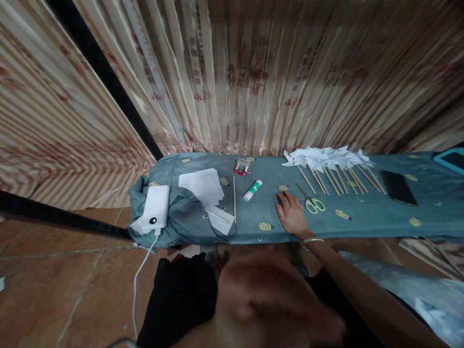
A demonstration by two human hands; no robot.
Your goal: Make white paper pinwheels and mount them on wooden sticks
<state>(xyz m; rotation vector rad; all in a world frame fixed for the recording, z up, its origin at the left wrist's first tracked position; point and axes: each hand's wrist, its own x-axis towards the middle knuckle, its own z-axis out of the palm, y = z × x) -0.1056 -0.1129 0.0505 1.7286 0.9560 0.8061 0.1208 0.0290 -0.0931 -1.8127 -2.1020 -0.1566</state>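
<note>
My right hand [292, 214], with a silver bangle at the wrist, lies on the green-grey cloth [253, 237], fingers apart and holding nothing I can see. Just right of it are scissors [313, 205] with yellow-green handles, their blades pointing away. A white and green glue stick [253, 190] lies to its left. Beyond that are a single wooden stick [234, 200], a small red open box [241, 167] and white paper sheets [202, 186]. Several white paper pinwheels [326, 158] on sticks lie in a row at the back right. My left hand does not show.
A white power bank [156, 208] with a cable [136, 290] sits on the left end. A black phone [398, 187] and a blue-edged device [451, 159] are to the right. Pleated curtains [246, 72] hang behind. Dark poles [108, 82] stand at left. Something blurred covers the lower middle.
</note>
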